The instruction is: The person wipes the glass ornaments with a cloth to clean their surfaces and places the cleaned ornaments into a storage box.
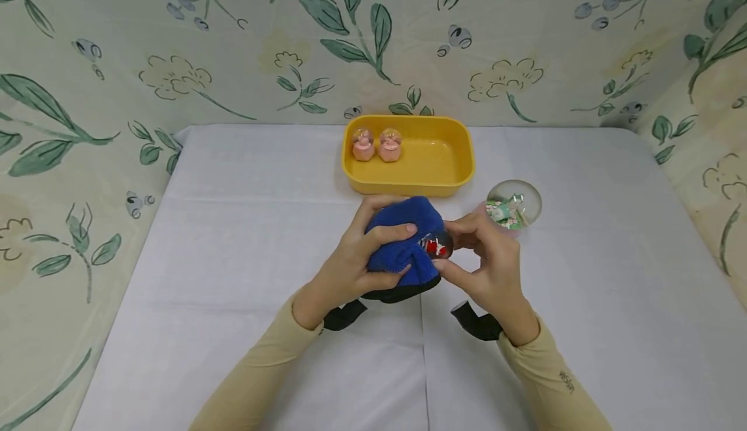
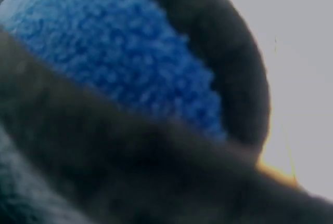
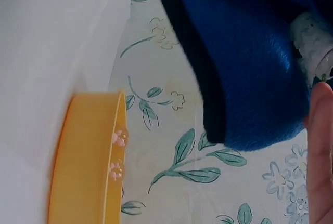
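My left hand [image 1: 349, 264] grips a folded blue cloth [image 1: 403, 220] with a black edge, its fingers spread across the fabric. Against the cloth's right side sits a small snow globe [image 1: 438, 245] with a red and white figure inside. Thumb and fingertips of my right hand [image 1: 495, 264] pinch this globe at its right side. Its whitish base [image 3: 307, 39] shows beside the cloth in the right wrist view. The left wrist view is mostly filled by the blue pile [image 2: 119, 52] and dark blurred shapes.
A yellow tray [image 1: 408, 188] stands at the back, with two small pink snow globes [image 1: 376, 146] in its left end. A larger snow globe [image 1: 516, 204] with green and pink inside rests right of the tray, just beyond my right hand. White cloth [image 1: 251, 223] covers the table.
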{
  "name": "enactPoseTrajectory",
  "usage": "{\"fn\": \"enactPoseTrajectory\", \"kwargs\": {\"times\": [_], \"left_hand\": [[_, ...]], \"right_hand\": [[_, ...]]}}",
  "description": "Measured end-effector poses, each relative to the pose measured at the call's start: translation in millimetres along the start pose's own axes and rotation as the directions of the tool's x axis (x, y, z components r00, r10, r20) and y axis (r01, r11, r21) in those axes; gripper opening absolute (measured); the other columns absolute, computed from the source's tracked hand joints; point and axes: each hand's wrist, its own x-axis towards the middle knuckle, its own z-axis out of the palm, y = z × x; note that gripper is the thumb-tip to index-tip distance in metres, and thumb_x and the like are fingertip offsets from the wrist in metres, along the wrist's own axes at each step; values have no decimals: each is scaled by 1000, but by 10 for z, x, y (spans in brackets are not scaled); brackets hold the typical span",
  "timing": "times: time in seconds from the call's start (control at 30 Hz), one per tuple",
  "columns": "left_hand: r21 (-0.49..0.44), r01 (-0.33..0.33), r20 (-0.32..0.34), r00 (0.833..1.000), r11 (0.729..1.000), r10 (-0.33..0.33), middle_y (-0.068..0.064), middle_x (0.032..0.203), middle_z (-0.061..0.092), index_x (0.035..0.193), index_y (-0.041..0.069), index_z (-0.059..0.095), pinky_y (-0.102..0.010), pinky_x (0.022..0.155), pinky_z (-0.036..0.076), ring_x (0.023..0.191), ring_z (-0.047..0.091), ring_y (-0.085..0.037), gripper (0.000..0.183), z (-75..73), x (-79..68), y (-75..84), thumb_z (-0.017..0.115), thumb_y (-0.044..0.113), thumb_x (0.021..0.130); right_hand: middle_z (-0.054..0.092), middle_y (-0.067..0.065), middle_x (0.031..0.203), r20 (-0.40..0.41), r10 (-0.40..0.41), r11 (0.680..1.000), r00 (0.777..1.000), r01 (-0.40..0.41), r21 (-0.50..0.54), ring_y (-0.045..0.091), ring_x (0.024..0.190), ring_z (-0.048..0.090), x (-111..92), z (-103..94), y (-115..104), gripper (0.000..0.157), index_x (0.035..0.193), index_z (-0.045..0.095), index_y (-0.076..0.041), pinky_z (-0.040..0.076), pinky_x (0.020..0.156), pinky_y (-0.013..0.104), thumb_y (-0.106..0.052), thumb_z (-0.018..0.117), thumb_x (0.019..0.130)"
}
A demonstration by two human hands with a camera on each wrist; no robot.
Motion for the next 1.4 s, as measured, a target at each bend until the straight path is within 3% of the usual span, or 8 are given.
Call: {"fn": "enactPoseTrajectory", "kwargs": {"times": [0.17,0.33,0.6,0.73,0.83,1.0,1.2,1.4], "left_hand": [[47,-37,15,999,998,37,-23,133,32,125,19,43,-44,96,45,121,40,-40,37,8,5,-11,53,39,96],[20,-22,-51,998,1000,23,-23,130,36,121,15,46,-44,94,46,118,43,-40,37,19,-1,-25,66,20,90],[-50,41,-166,985,998,-49,-25,126,42,117,9,48,-47,92,47,114,47,-38,41,14,-2,-53,55,43,94],[-80,56,-154,986,995,-68,-25,126,42,118,10,47,-47,91,48,114,47,-38,42,8,-9,-44,54,45,95],[-83,59,-128,989,995,-69,-24,127,41,119,13,47,-46,89,49,114,46,-38,40,5,-9,-26,53,44,95],[-54,32,-84,996,998,-37,-23,129,38,121,18,47,-47,90,49,117,44,-40,35,-2,0,6,54,41,96],[-2,-5,-31,999,1000,5,-22,132,34,125,20,45,-45,93,47,120,41,-41,35,-3,-9,15,54,38,96],[35,-20,-73,997,999,23,-23,130,36,121,14,47,-46,95,46,118,43,-41,35,7,-1,0,55,37,96]], "right_hand": [[62,1,84,-14,139,985,990,-137,108,5,68,62,-15,19,-27,60,91,56,16,53,61,16,-41,71,83],[63,1,93,3,163,981,987,-163,110,6,75,63,-8,27,-64,58,99,56,15,53,66,17,-40,69,85],[59,16,121,70,-61,997,996,57,54,19,108,58,27,-3,-64,60,119,50,17,50,87,23,-32,67,89],[64,17,111,38,-166,985,985,167,-36,19,105,60,34,0,-40,53,109,59,15,49,87,22,-32,70,88],[66,18,100,7,-188,980,982,188,-57,16,96,62,32,6,-32,52,103,61,15,49,85,21,-34,71,87],[63,20,87,-8,-124,992,992,124,-3,12,83,61,26,15,-44,55,99,58,18,51,79,18,-34,71,86],[64,6,84,-49,67,996,997,-64,66,6,73,61,4,45,-72,58,93,58,17,52,67,16,-39,71,84],[64,-2,93,-37,138,989,990,-136,66,5,77,63,-8,56,-85,62,96,56,17,53,67,17,-42,69,84]]}}
